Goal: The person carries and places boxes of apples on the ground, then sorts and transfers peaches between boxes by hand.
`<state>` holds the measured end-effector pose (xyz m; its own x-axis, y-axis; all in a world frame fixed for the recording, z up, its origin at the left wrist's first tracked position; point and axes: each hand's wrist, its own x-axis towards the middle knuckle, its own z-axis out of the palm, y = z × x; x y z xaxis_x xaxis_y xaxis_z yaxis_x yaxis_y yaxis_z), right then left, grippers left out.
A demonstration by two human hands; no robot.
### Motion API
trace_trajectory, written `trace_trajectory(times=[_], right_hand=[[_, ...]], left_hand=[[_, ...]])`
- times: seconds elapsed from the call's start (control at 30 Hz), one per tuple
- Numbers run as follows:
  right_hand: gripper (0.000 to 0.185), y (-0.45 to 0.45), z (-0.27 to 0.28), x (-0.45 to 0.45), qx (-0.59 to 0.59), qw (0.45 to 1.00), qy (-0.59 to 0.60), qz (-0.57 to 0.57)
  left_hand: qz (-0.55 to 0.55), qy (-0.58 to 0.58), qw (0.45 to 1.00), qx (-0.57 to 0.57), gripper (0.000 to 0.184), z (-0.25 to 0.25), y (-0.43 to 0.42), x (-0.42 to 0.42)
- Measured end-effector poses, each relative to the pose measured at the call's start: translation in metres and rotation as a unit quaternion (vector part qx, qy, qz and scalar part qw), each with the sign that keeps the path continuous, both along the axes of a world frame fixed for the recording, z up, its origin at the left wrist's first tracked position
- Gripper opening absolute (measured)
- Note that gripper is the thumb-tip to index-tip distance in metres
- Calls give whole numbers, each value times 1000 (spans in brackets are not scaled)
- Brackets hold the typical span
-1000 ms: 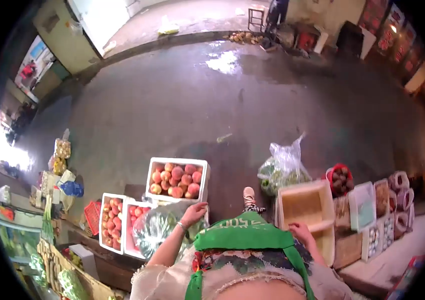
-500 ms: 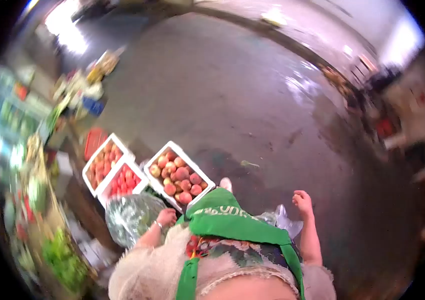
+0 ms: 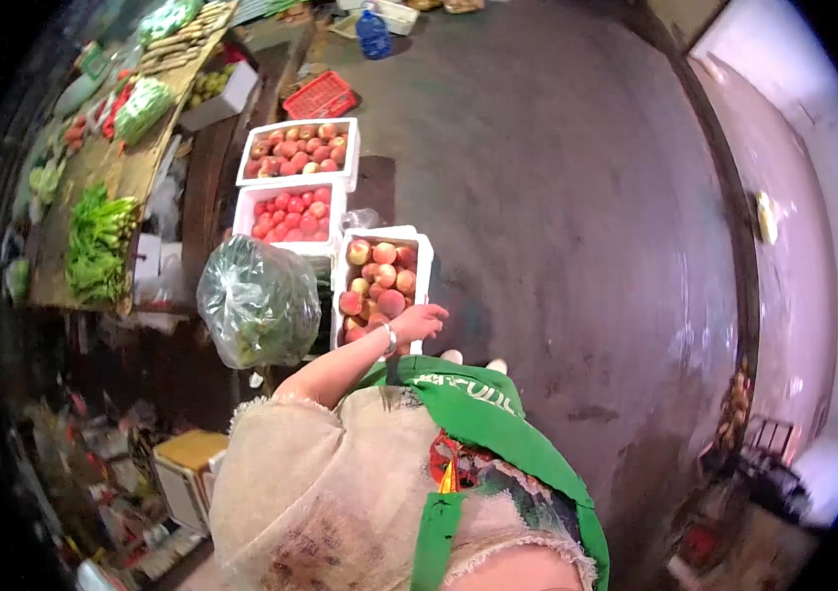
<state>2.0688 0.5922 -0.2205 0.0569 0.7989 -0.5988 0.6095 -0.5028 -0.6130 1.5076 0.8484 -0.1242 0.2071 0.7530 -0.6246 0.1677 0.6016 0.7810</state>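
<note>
My left hand (image 3: 420, 323), with a silvery band on its wrist, hangs above the near right corner of a white foam box (image 3: 425, 264). Its fingers are loosely stretched toward the right, and nothing shows in them. Whether it touches the rim I cannot tell. Peaches (image 3: 385, 275) fill that box; my forearm covers part of the near end. Left of the forearm stands a clear plastic bag (image 3: 253, 305) of dark greens. My right hand is out of sight. A green apron (image 3: 498, 419) covers my front.
Beyond stand a foam box of red tomatoes (image 3: 293, 215), another of peaches (image 3: 299, 150) and a red plastic crate (image 3: 319, 96). Leafy greens (image 3: 100, 241) lie on a wooden table (image 3: 133, 163) to the left. A blue water jug (image 3: 373, 35) stands farther back. Grey floor (image 3: 567, 197) stretches to the right.
The view has turned left, toward the boxes and vegetable table. My left hand has moved from beside the bag to over the near peach box. My right hand has left the view.
</note>
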Motion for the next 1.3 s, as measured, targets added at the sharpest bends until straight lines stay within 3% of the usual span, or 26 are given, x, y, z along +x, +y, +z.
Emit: trace_trajectory(times=[0.1,0.13,0.17,0.2,0.27,0.33,0.4,0.43,0.53,0.6,0.7,0.8,0.87,0.93,0.97,1.0,1.03,1.13,1.2,1.23,1.27,1.3], right_hand=[[13,74,-2,48,30,993,-34,109],[13,100,-1,63,54,986,-48,153],[12,129,-2,78,93,972,-64,207],[12,160,-1,93,137,952,-86,261],[12,229,5,117,224,909,-104,335],[12,301,14,133,294,872,-109,377],[11,385,36,133,107,984,34,135],[11,426,50,119,-101,973,155,-140],[11,540,57,83,-134,979,104,-116],[14,611,62,35,-101,989,85,-60],[27,694,57,-52,-104,984,145,23],[27,735,69,-155,-90,976,150,131],[27,752,60,-198,-104,966,150,184],[26,761,52,-229,-151,956,126,215],[26,765,58,-242,-151,956,123,218],[28,772,69,-257,-164,935,79,303],[30,785,77,-272,-176,905,35,387],[31,817,77,-290,-191,928,44,317],[30,842,76,-286,-185,936,60,292],[30,860,75,-287,-175,944,77,268],[30,878,72,-289,-165,951,93,243],[30,893,71,-294,-165,951,89,247]], left_hand=[[49,8,999,20,36,-66,-11,-17],[65,7,997,29,34,-59,-12,-21],[56,77,995,-16,30,-50,-16,-27],[47,144,986,-63,25,-12,-13,-26],[135,241,961,-17,19,-109,-56,-50],[320,199,917,-128,18,-71,-64,-32],[359,151,900,-194,24,-32,-52,-12],[399,100,893,-180,27,-27,-49,0],[437,28,888,-142,33,-58,-56,33],[337,214,916,-28,32,-78,-58,52],[344,148,921,-106,35,-93,-49,65],[350,127,916,-148,38,-92,-26,53],[414,174,883,-139,33,-102,-5,39],[477,113,852,-182,30,-92,29,11],[537,59,808,-237,30,-41,68,-9],[564,9,790,-240,31,-50,82,-29],[551,12,811,-198,31,-57,100,-49],[572,11,817,-78,36,-56,152,-110],[639,-104,755,-99,43,-33,194,-148],[614,-29,783,-99,46,-32,213,-164],[618,-82,779,-67,44,-56,217,-179],[607,-27,790,-83,43,-46,234,-187]])
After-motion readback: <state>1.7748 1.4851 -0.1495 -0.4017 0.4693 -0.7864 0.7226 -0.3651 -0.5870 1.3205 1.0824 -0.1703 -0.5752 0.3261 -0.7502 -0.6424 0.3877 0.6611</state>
